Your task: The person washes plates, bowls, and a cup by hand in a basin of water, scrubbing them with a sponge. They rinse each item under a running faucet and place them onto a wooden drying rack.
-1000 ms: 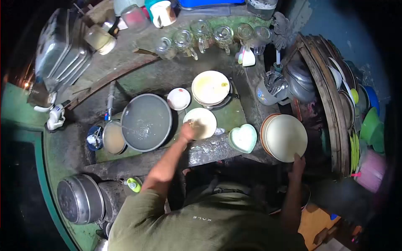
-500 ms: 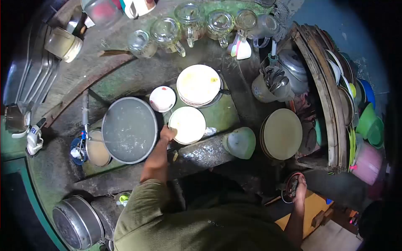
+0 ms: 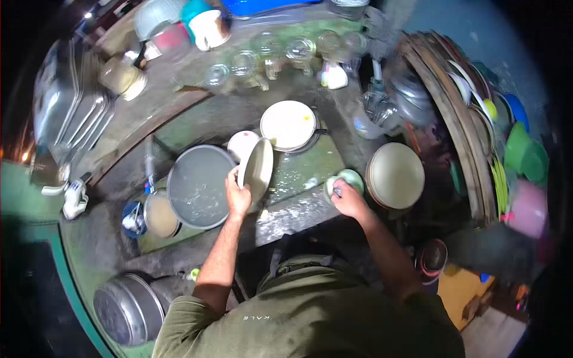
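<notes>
My left hand [image 3: 240, 198] is closed on the rim of a white plate [image 3: 259, 170], holding it tilted up on edge beside the large grey basin [image 3: 173, 182] of water. Behind it, a small white bowl [image 3: 242, 142] sits partly covered by the plate. A stack of white plates [image 3: 287, 124] lies farther back, with a dark handle sticking out at its right. My right hand [image 3: 351, 201] is over a small pale green tub [image 3: 352, 176]. Its fingers are bent together, and what they hold is blurred and mostly hidden.
A stack of cream plates [image 3: 397, 176] stands right of the tub. Glass mugs [image 3: 245, 62] line the back ledge. A cutlery container [image 3: 367, 125] and a wooden rack [image 3: 444, 113] are at right. A brown-filled container [image 3: 161, 215] sits left, near a metal pot [image 3: 128, 307].
My left hand has lifted the white plate from flat to nearly upright. My right hand has moved from the dark round container at lower right to the pale green tub. The view has shifted.
</notes>
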### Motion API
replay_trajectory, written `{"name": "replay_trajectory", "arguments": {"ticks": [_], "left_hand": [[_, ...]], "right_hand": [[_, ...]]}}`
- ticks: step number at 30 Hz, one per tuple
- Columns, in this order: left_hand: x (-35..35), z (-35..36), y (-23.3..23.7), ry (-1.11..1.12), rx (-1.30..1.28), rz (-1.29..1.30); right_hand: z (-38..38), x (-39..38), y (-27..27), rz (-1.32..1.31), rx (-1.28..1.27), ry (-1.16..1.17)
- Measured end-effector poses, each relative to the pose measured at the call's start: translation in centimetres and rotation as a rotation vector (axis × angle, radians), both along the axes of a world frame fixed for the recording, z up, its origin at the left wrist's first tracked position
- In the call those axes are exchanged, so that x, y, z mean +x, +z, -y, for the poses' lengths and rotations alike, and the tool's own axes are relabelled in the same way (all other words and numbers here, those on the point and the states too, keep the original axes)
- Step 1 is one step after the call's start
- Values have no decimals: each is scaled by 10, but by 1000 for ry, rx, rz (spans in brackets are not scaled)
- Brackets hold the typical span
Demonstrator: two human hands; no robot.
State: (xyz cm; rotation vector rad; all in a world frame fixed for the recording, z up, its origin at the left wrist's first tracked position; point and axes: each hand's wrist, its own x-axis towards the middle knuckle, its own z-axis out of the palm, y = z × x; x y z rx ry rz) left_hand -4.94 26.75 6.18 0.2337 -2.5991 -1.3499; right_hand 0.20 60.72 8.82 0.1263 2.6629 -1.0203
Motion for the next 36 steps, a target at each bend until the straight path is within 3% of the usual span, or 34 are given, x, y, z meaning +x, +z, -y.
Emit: {"name": "replay_trajectory", "arguments": {"ticks": [1, 3, 4, 5, 7, 8, 10, 12, 14, 15, 16, 17, 19, 22, 23, 24, 25, 27, 29, 31, 33, 34, 36], "left_hand": [[4, 8, 3, 52, 560, 200], [22, 18, 36, 146, 1067, 329], [30, 22, 51, 205, 1160, 385], [35, 33, 42, 240, 1266, 383], [47, 39, 59, 248, 1345, 376], [54, 48, 54, 199, 1235, 381], [59, 52, 65, 182, 1160, 380], [63, 36, 88, 189, 1118, 355], [57, 33, 57, 177, 1050, 299], [55, 31, 39, 159, 1030, 228], [57, 24, 47, 148, 978, 196], [61, 17, 56, 119, 815, 182], [66, 28, 57, 35, 756, 98], [74, 39, 90, 80, 638, 15], [75, 45, 95, 99, 628, -16], [73, 50, 91, 124, 653, -86], [73, 60, 75, 210, 752, -36], [72, 57, 106, 247, 1086, -138], [71, 60, 88, 244, 998, -117], [75, 54, 66, 233, 684, -30], [82, 36, 87, 242, 1195, -11], [87, 30, 109, 244, 1236, 22], [90, 33, 102, 245, 1205, 2]], "right_hand": [[13, -14, -19, -6, 182, 90], [4, -35, -86, 127, 332, 211], [1, -36, -105, 158, 362, 177], [-13, -37, -136, 156, 388, 319], [3, -37, -70, 248, 484, 216], [14, -38, -36, 234, 488, 235], [42, -31, 19, 5, 168, 69], [95, -29, 64, -162, -278, 219], [153, -28, 71, -192, -481, 388], [181, -27, 56, -317, -296, 524], [207, -21, 81, -474, 81, 639], [227, -31, 68, -617, -6, 633], [240, -65, 53, -732, 7, 658], [231, -102, 49, -892, 47, 351], [220, -101, 52, -832, 61, 287], [208, -96, 51, -778, 17, 369], [200, -81, 49, -719, -24, 450], [198, -43, 62, -623, 68, 646], [218, -8, 72, -443, -88, 701], [255, -4, 64, -555, -284, 590], [281, -30, 87, -701, -374, 671], [284, -50, 88, -702, -375, 667], [286, -89, 83, -859, -80, 758]]}}
